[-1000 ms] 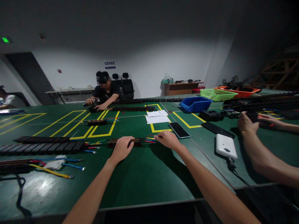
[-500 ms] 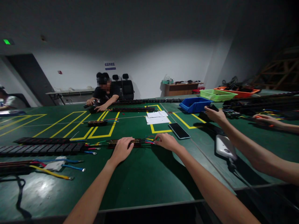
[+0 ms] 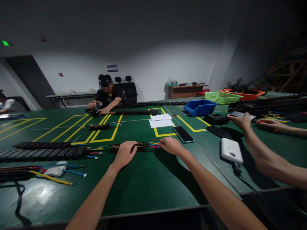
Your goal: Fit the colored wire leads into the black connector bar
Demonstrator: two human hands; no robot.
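A dark strip with copper bars and coloured wire leads (image 3: 141, 146) lies across the green table (image 3: 148, 182) ahead of me. My left hand (image 3: 124, 154) rests palm down on the strip's left part, fingers curled over it. My right hand (image 3: 173, 146) sits at the strip's right end, its fingertips pinched at the red, blue and yellow leads (image 3: 153, 144).
A black phone (image 3: 183, 134) and white papers (image 3: 161, 121) lie beyond my right hand. A white power bank (image 3: 231, 150) lies right. A co-worker's arms (image 3: 263, 153) reach in from the right, one hand holding a phone. Long black strips (image 3: 43, 152) and loose cables lie left. Another person sits across.
My hands have barely moved on the strip. The co-worker's hand on the right has drawn back from the blue bin area and now holds a phone.
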